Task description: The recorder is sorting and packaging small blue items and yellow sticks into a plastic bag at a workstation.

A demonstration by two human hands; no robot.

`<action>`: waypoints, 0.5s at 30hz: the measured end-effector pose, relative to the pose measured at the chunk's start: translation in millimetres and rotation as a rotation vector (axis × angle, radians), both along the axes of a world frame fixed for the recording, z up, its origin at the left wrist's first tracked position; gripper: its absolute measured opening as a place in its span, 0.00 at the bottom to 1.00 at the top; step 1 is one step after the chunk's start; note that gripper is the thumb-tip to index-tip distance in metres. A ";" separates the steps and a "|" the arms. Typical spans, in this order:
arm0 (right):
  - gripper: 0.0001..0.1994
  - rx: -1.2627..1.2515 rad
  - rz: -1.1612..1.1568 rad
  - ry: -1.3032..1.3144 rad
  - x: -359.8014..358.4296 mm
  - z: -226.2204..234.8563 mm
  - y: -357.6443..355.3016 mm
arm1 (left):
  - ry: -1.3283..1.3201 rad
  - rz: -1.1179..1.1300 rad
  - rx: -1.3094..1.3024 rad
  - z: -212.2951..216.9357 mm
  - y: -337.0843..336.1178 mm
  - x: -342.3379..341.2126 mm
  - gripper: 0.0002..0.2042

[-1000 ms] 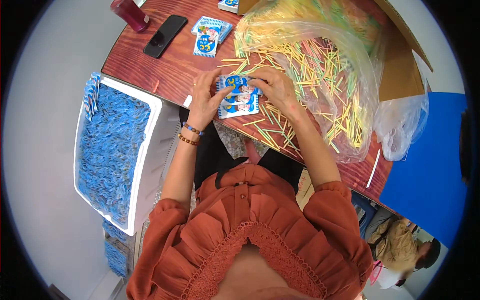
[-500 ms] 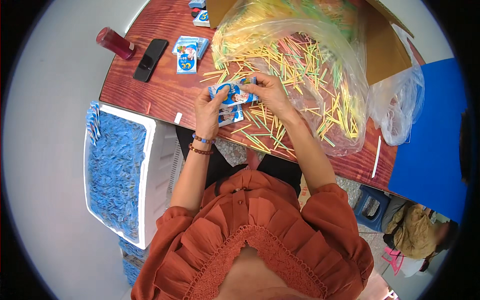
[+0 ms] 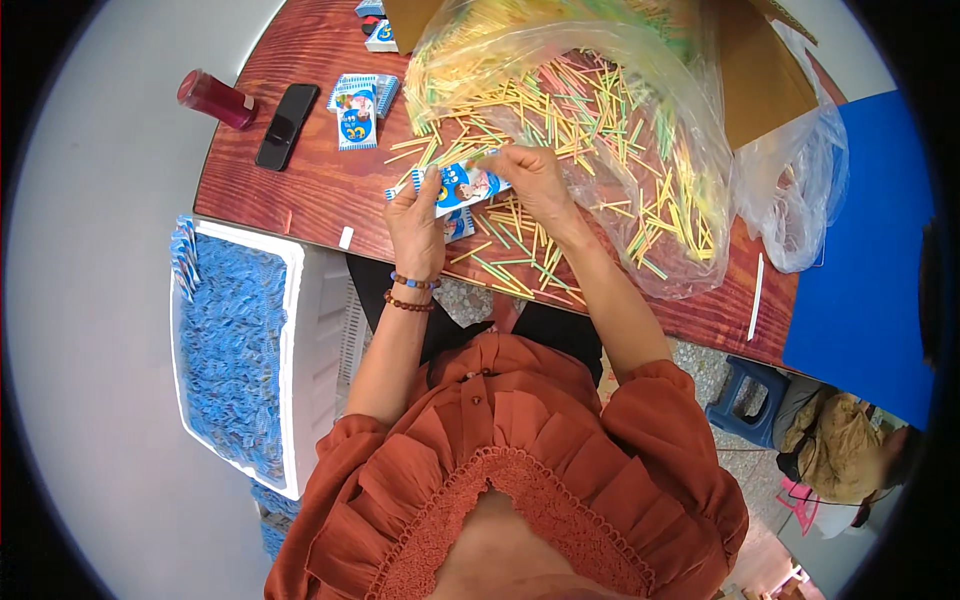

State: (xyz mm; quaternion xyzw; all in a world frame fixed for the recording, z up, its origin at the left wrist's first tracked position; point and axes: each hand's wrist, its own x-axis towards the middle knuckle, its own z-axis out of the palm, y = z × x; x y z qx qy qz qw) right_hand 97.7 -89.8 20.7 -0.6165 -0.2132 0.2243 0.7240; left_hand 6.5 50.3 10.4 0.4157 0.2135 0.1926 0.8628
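Observation:
Over the near part of the table I hold a small blue-and-white packet [image 3: 468, 188] between both hands. My left hand [image 3: 415, 228], with beaded bracelets at the wrist, is closed on its left end, thumb on top. My right hand [image 3: 538, 185] pinches the upper right corner, and its fingertips are partly hidden. A second packet [image 3: 459, 224] shows beneath the held one, beside my left hand; whether that hand grips it too is unclear. Thin yellow, green and pink sticks [image 3: 520, 255] lie scattered just below my right hand.
A large clear plastic bag [image 3: 690, 270] spills many sticks beside a cardboard box [image 3: 765, 90]. More packets [image 3: 357, 112], a phone [image 3: 287, 126] and a red jar [image 3: 217, 99] are at the left. A white foam box [image 3: 292, 380] full of blue packets stands left of me.
The held packet has tilted, its right end now higher. Less of the packet beneath it shows. My right hand has shifted slightly, and the whole view has moved a little.

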 end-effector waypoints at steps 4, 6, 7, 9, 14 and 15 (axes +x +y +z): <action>0.09 0.067 -0.039 -0.013 11.7 9.5 -21.0 | 0.057 -0.021 -0.052 1.0 4.5 -3.6 0.11; 0.09 0.045 -0.050 -0.206 9.5 13.4 -27.3 | 0.065 -0.075 -0.063 -0.4 7.9 -4.9 0.12; 0.10 0.022 -0.064 -0.400 6.7 16.7 -30.0 | 0.072 -0.133 -0.075 -1.0 8.9 -5.1 0.12; 0.10 -0.066 -0.026 -0.467 1.5 23.7 -34.1 | 0.061 -0.148 -0.089 0.3 6.1 -5.0 0.12; 0.10 -0.164 0.132 -0.668 -0.2 20.3 -29.9 | 0.015 -0.201 -0.119 8.5 -4.1 -2.8 0.11; 0.11 -0.171 0.188 -0.745 1.3 17.9 -29.1 | 0.051 -0.214 -0.099 7.8 -3.2 -3.3 0.11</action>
